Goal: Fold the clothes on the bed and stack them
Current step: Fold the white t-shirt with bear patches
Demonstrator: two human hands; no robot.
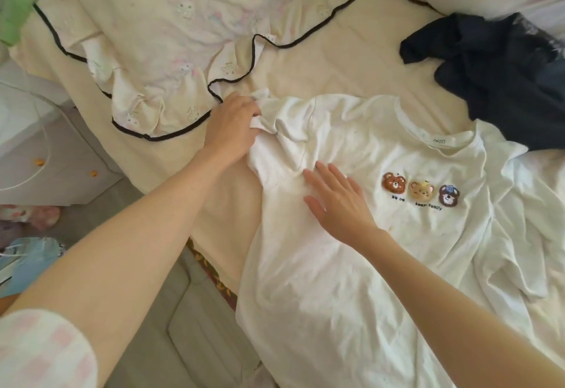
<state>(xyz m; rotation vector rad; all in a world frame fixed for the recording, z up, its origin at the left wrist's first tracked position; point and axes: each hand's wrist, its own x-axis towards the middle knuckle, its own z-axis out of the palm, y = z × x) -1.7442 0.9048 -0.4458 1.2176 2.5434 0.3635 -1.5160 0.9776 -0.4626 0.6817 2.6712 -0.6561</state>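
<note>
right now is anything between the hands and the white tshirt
Nothing visible. The left hand already grips the bunched sleeve of the white t-shirt, and the right hand lies flat on its front beside the bear print. The dark garment lies apart, past the collar.

Two garments lie on the bed (351,60): one white T-shirt (351,265) and one dark navy garment (501,81), crumpled beyond the T-shirt's collar. On the T-shirt's chest are three bear faces (422,193) in a row. One cream quilt (159,20) with black piping is bunched beyond the T-shirt's sleeve. Two hands are on the T-shirt: one left hand (232,130) gripping the sleeve, one right hand (339,204) flat beside the bears.
</note>
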